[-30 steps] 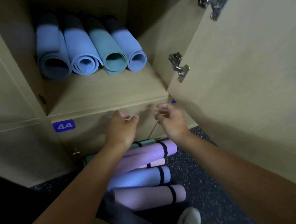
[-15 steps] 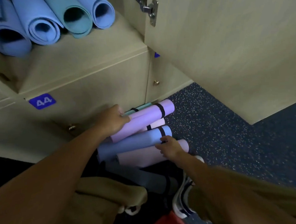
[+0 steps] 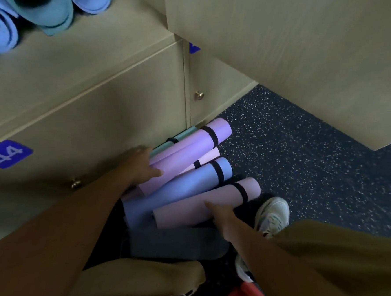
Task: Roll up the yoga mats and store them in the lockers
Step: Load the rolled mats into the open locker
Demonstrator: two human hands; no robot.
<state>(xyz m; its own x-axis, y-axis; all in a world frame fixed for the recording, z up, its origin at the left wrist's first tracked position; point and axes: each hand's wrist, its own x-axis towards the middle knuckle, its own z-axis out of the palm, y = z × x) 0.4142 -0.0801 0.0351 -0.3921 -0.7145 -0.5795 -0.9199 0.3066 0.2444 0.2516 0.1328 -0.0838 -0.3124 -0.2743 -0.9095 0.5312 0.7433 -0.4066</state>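
1. Since the earlier frame, both hands have dropped from the locker front to the pile of rolled mats on the dark speckled rubber floor point(image 3: 305, 155), and the view has tilted down with them.
2. Beige wooden locker unit point(image 3: 84, 104): one compartment above stands open, with rolled blue and teal foam mats point(image 3: 51, 17) already stored at its front edge. The open beige locker door point(image 3: 298, 50) hangs over the floor at right.
3. Floor pile, set against the locker base: an upper rolled lilac yoga mat with a black strap point(image 3: 186, 157), a rolled blue yoga mat with a black strap point(image 3: 181, 190) below it, and a lower rolled mauve yoga mat with a black strap point(image 3: 205, 204) nearest the person.
4. Left hand point(image 3: 138, 167): rests on the near end of the upper lilac mat, fingers extended along it, thumb not visible; no closed grasp is evident.
5. Right hand point(image 3: 221, 215): fingers lie on the lower mauve mat, just short of its strap; whether they wrap under it cannot be told.
6. Hazards, as judgement: lifting one roll by its end may tip it and spill the stacked neighbours; a rising roll may strike the overhanging door; the white sports shoe point(image 3: 272, 214) beside the pile may catch a rolling mat.
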